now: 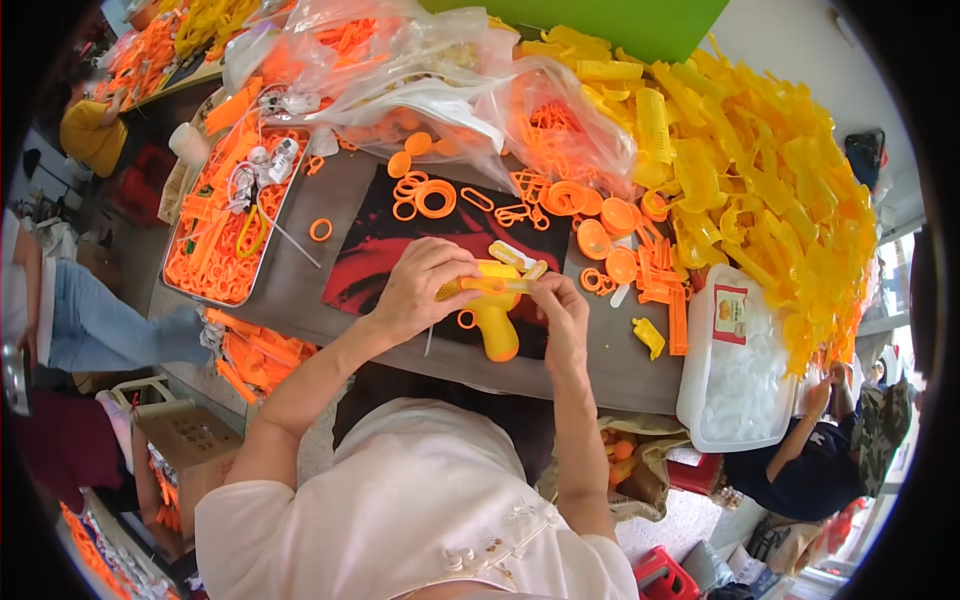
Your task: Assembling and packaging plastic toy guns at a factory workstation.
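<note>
A yellow toy gun with an orange strip along its body is held between my two hands over the dark mat. Its rounded grip points down toward me. My left hand is closed round the left end, which its fingers partly cover. At the right end, my right hand pinches with thumb and fingertips; exactly which small part it presses is hidden. Just beyond the body shows a yellow and white piece. An orange ring shows beside the grip, under my left fingers.
A metal tray of orange parts stands left. Orange rings and discs lie beyond the mat, below plastic bags. Yellow shells pile up at right, above a white tub of clear parts. Other people work both sides.
</note>
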{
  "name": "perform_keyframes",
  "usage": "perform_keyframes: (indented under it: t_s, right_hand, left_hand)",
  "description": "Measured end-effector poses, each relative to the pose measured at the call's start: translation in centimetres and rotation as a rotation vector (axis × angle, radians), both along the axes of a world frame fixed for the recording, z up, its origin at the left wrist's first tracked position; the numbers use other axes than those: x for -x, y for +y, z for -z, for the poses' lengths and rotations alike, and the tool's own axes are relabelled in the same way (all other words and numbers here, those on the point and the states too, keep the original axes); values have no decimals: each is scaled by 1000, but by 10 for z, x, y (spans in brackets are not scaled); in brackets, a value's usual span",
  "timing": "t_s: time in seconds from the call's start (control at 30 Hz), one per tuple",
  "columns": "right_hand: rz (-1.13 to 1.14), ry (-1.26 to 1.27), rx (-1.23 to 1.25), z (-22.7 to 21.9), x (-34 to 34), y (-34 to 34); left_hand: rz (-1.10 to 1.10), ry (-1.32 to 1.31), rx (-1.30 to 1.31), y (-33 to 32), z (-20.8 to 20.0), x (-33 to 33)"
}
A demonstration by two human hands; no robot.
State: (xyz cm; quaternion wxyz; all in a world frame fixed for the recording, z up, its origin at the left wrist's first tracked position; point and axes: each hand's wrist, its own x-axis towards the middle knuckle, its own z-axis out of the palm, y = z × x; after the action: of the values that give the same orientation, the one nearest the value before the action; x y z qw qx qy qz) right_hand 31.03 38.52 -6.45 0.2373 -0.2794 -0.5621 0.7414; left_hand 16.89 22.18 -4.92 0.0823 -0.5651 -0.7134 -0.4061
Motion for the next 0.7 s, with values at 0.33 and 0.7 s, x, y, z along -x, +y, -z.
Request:
perform_keyframes:
  t_s: [0.33, 0.7]
  right_hand:
    - [-123, -145, -131, -11, 11, -4]
    - [-390, 14, -1453, -28, -1, -16]
  left_hand:
    - [-26, -22, 0, -1, 4, -4]
    - [-97, -166, 22, -5, 4, -12]
